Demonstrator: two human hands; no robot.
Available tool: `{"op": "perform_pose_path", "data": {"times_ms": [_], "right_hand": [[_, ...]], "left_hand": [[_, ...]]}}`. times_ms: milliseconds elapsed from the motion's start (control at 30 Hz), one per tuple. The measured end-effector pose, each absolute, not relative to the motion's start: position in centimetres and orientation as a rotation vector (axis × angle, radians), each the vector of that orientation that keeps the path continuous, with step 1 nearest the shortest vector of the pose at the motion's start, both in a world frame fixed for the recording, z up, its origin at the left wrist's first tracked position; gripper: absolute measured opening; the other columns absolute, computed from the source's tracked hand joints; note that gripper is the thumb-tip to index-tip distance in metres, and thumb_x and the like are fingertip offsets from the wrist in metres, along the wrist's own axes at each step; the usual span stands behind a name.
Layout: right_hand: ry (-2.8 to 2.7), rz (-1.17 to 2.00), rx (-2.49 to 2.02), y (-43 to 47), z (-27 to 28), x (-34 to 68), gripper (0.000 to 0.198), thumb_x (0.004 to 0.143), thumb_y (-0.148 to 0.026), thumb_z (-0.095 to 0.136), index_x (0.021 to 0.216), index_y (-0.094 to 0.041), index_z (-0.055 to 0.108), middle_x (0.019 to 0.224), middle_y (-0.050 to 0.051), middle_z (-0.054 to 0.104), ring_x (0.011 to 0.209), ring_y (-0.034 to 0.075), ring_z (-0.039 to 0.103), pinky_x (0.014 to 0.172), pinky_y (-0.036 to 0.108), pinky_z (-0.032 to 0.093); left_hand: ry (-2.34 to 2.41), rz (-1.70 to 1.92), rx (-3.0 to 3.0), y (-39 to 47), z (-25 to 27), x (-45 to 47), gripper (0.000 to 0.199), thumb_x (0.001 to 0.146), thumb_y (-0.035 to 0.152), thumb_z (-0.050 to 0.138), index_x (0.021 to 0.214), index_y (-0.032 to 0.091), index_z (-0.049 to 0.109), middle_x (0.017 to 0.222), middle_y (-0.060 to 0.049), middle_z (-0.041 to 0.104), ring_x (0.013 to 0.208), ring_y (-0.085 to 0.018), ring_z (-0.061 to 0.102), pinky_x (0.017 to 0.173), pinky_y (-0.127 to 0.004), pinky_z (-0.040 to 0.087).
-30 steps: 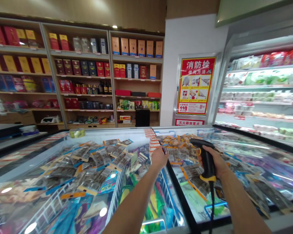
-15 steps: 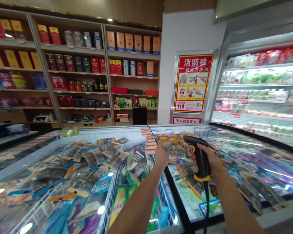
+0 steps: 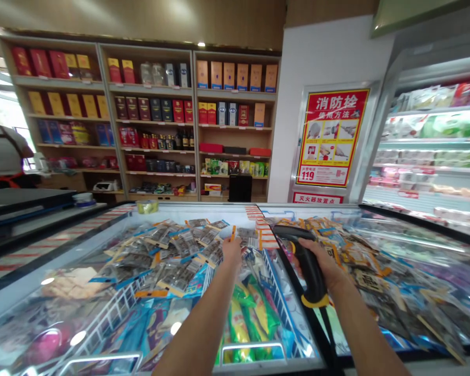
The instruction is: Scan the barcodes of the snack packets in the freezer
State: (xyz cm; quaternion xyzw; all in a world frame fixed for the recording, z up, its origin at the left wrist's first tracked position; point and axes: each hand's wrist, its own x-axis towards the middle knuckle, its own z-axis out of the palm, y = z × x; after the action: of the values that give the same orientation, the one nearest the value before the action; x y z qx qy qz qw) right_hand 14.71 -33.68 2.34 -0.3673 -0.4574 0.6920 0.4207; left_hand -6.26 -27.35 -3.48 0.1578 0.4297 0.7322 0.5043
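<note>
My right hand [image 3: 324, 263] is wrapped round the grip of a black barcode scanner [image 3: 310, 266] with yellow trim. Its head points forward and left, and its cable hangs down. My left hand [image 3: 232, 251] is closed at the near edge of a small clear-and-grey snack packet [image 3: 247, 238] with an orange strip; the fingers' far side is hidden. Both hands are above the chest freezer [image 3: 188, 210], the left one over its left half. Similar packets [image 3: 180, 282] lie spread on the left side, with more packets [image 3: 360, 250] on the right.
White wire baskets [image 3: 276, 284] inside the freezer hold green and yellow bags [image 3: 254, 308]. A tape roll [image 3: 148, 207] sits at the back left rim. Shelves of boxes [image 3: 156, 109] stand behind, a refrigerated display [image 3: 434, 156] at right. A person [image 3: 6, 151] is at far left.
The view has turned left. My left hand has moved left from the freezer's middle divider, with the packet. The scanner has also moved left and stays in my right hand.
</note>
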Motion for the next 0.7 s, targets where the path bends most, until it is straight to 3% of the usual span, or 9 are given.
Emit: {"op": "perform_pose_path", "data": {"times_ms": [133,333,567,700], "right_hand": [[-1.054,1.918,-0.855,-34.2,2.5,12.3,0.027,0.073,-0.039,0.045,0.071,-0.014,0.055,0.045,0.001,0.055,0.034,0.01,0.049,0.033,0.02,0.038],[-0.986,1.998,-0.802,-33.9,2.1,11.4,0.032,0.073,-0.043,0.043,0.072,-0.013,0.055,0.045,0.0,0.054,0.035,0.01,0.049,0.033,0.021,0.038],[-0.939,2.026,-0.783,-33.6,1.9,11.6,0.031,0.073,-0.042,0.044,0.071,-0.013,0.055,0.046,0.001,0.053,0.036,0.01,0.048,0.034,0.021,0.038],[-0.93,2.045,-0.703,-33.6,1.9,12.2,0.029,0.073,-0.041,0.044,0.07,-0.014,0.055,0.046,0.001,0.053,0.037,0.011,0.049,0.034,0.021,0.037]], "left_hand": [[0.986,1.822,0.206,-28.5,-2.9,-5.9,0.027,0.066,-0.002,0.04,0.08,0.021,0.045,0.067,0.003,0.051,0.058,-0.008,0.053,0.065,-0.024,0.046],[0.728,1.861,-0.05,-29.1,-2.2,-5.2,0.015,0.075,0.008,0.036,0.075,0.019,0.046,0.068,-0.001,0.055,0.064,-0.011,0.057,0.066,-0.027,0.048],[0.651,1.869,0.019,-29.1,-2.4,-3.9,0.024,0.068,-0.002,0.036,0.071,0.02,0.045,0.064,0.003,0.055,0.059,-0.009,0.056,0.064,-0.024,0.047],[0.801,1.806,0.042,-29.0,-2.5,-4.5,0.008,0.075,0.014,0.044,0.072,0.02,0.048,0.062,0.004,0.054,0.048,-0.006,0.05,0.051,-0.017,0.042]]}}
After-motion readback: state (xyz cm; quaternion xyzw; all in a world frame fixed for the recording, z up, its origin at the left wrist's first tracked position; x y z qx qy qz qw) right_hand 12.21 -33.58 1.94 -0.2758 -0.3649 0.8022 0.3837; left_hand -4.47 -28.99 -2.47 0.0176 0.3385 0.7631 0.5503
